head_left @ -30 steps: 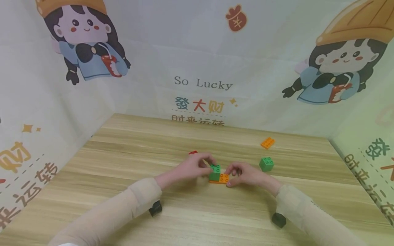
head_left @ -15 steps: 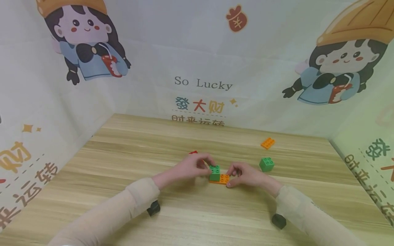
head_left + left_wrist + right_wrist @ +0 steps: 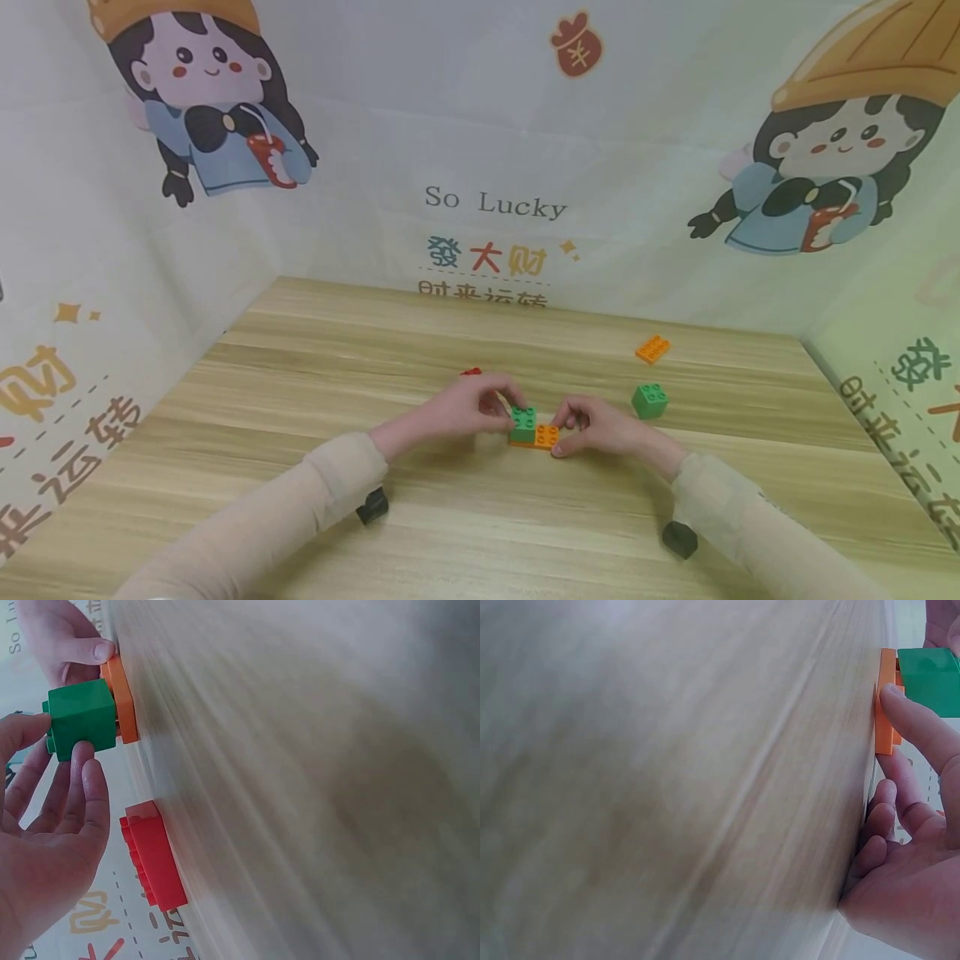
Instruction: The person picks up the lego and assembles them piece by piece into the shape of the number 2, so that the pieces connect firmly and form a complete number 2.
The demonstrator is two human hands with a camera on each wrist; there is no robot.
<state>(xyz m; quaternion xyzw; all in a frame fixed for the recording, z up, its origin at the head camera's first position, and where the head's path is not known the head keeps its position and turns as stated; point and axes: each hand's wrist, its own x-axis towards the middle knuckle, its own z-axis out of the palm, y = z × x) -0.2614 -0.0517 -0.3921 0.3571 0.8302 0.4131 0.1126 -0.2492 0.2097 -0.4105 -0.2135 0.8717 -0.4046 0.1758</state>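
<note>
My left hand pinches a green building brick over the left half of a flat orange building plate. In the left wrist view the thumb lies at the studded top of the green brick and the fingertips are at its side. A sliver of orange studs shows between brick and plate in both wrist views. The right hand holds the plate's right end; its thumb presses the near edge of the orange plate in the right wrist view, with a finger at the end.
A red brick lies on the table beyond the left hand, mostly hidden in the head view. Another green brick stands past the right hand, and a second orange plate lies farther back. Printed cloth encloses the wooden table.
The green brick has come down slightly over the orange plate with the left hand, and the left forearm has shifted a little leftward. The right hand stays put.
</note>
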